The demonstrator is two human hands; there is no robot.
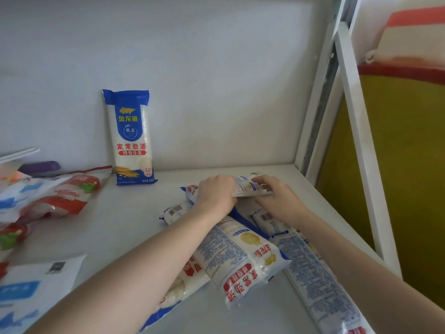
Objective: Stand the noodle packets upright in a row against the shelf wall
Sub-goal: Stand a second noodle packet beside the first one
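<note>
Gripping one flat noodle packet [245, 188], both hands [248, 197] hover over piled packets [231, 251].

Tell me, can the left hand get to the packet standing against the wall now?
Probably yes. The left hand is gripping a flat packet with the right hand, but the bare shelf between it and the standing packet looks clear.
</note>
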